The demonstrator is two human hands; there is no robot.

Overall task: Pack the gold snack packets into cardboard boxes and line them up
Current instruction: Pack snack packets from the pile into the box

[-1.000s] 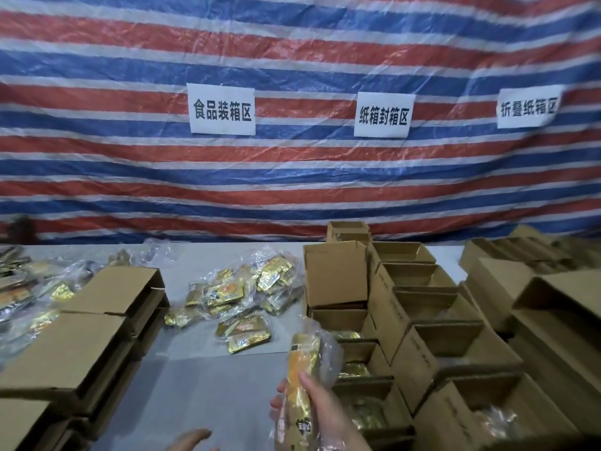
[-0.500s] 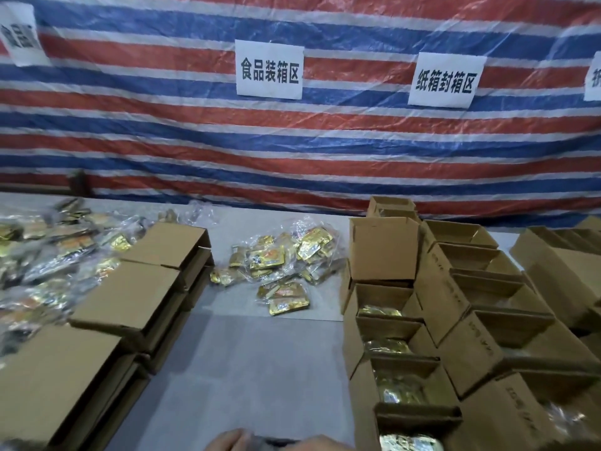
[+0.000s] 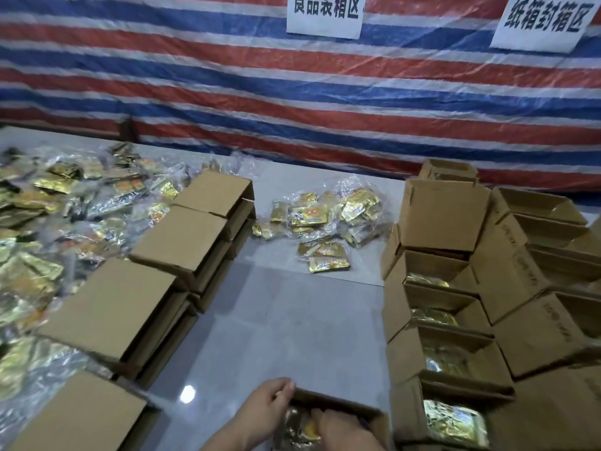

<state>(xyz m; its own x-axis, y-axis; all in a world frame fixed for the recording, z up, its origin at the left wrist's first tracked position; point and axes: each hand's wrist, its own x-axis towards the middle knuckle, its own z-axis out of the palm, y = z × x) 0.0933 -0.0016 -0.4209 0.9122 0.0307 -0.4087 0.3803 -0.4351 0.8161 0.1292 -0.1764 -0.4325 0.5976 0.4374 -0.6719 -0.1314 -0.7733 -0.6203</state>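
Both hands now work at the nearest open cardboard box [image 3: 338, 408]: our left hand [image 3: 270, 405] grips its far rim, our right hand [image 3: 341, 426] presses a bagged gold packet bundle [image 3: 299, 428], carried upright a second ago, inside. Beyond, filled boxes [image 3: 455, 415] line up rightward; loose gold packets [image 3: 325, 222] await mid-table.

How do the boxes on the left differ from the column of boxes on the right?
The left boxes lie flat with lids closed, contents hidden; the right boxes stand open, gold packets showing inside. The left ones sit stacked in layers; the right ones line up one behind another. Both are plain brown cardboard on the same table.
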